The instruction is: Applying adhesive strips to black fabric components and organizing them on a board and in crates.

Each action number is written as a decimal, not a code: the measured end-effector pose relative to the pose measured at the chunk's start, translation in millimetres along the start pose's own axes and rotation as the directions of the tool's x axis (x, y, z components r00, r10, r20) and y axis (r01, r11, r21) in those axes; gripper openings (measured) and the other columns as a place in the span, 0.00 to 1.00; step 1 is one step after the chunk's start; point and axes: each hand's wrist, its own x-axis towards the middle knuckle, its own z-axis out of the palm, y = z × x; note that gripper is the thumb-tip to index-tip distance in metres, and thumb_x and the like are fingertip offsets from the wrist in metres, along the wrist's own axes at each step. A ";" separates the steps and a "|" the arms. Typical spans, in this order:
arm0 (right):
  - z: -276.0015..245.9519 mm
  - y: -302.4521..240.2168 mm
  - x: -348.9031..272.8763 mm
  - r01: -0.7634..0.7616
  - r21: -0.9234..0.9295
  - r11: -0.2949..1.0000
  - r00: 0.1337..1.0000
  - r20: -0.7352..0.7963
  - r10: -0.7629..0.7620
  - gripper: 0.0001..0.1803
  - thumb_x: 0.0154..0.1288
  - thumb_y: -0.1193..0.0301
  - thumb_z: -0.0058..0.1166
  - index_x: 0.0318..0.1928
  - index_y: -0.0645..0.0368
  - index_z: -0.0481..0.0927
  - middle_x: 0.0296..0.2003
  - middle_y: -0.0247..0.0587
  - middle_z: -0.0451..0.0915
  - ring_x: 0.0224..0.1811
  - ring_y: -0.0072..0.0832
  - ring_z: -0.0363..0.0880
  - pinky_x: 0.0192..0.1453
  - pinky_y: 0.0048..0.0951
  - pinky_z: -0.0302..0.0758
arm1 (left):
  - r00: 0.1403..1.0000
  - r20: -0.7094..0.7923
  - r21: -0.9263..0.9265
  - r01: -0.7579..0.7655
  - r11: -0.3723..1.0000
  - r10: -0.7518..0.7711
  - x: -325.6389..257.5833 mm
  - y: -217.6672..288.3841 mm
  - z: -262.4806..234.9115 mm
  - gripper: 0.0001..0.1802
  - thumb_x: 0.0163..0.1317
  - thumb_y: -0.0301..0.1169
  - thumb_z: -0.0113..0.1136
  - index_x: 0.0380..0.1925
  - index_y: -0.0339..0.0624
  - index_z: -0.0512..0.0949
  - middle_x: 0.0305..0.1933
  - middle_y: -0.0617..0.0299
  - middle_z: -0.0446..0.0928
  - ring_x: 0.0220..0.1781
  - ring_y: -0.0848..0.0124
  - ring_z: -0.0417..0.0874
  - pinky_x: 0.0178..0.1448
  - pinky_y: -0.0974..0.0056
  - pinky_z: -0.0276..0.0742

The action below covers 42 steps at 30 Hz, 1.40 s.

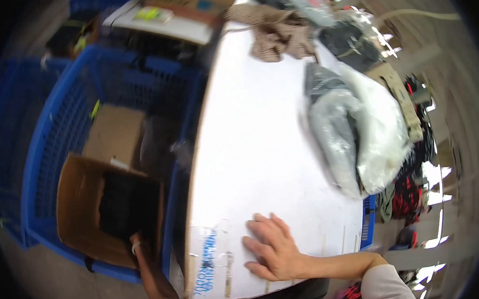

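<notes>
My left hand (pixel 136 241) reaches down into an open cardboard box (pixel 78 208) at the left, at the near edge of a dark black bundle (pixel 123 203) that looks like cloth. Its fingers are lost in the dark, so a grip cannot be made out. The box sits inside a blue plastic crate (pixel 39 178) beside the table. My right hand (pixel 276 250) lies on the white tabletop (pixel 250 149) near its front edge, fingers spread, holding nothing.
Clear plastic bags with grey and white contents (pixel 359 131) lie along the table's right side. A brown knitted cloth (pixel 276 32) and a dark bagged item (pixel 351 44) are at the far end. Another cardboard piece (pixel 115 132) stands in the crate.
</notes>
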 end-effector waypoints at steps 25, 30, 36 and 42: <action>-254.7 252.5 -218.3 -0.731 0.240 0.638 -0.031 -0.947 0.320 0.47 0.46 0.55 0.68 0.63 0.65 0.64 0.58 0.62 0.67 0.63 0.54 0.64 0.64 0.49 0.62 | 0.022 0.803 0.068 -0.996 -0.054 0.596 -559.7 250.4 311.1 0.31 0.57 0.31 0.63 0.61 0.38 0.66 0.61 0.47 0.65 0.59 0.57 0.70 0.54 0.56 0.75; -262.4 289.7 -189.2 -0.651 0.534 0.540 0.050 -0.680 0.732 0.46 0.44 0.56 0.65 0.63 0.62 0.64 0.53 0.62 0.73 0.59 0.53 0.69 0.59 0.48 0.68 | -0.105 0.931 0.098 -0.851 -0.516 0.350 -556.4 182.6 382.9 0.37 0.62 0.48 0.57 0.66 0.42 0.60 0.72 0.45 0.53 0.74 0.44 0.50 0.72 0.37 0.43; -367.2 360.2 -164.4 -0.308 0.627 0.715 -0.231 -0.779 0.584 0.14 0.45 0.67 0.57 0.35 0.58 0.83 0.34 0.52 0.83 0.40 0.48 0.81 0.47 0.42 0.76 | -0.085 0.938 0.173 -0.724 -0.667 0.335 -563.5 169.2 394.2 0.35 0.65 0.52 0.49 0.67 0.44 0.61 0.72 0.50 0.55 0.75 0.47 0.49 0.71 0.35 0.40; -498.9 384.6 -159.9 0.013 0.342 0.940 -0.541 -0.788 0.295 0.16 0.44 0.73 0.60 0.37 0.66 0.82 0.30 0.43 0.83 0.31 0.33 0.81 0.41 0.28 0.76 | -0.060 0.937 0.198 -0.719 -0.666 0.344 -568.9 173.1 394.9 0.35 0.64 0.52 0.50 0.65 0.44 0.63 0.71 0.50 0.56 0.75 0.49 0.50 0.71 0.36 0.41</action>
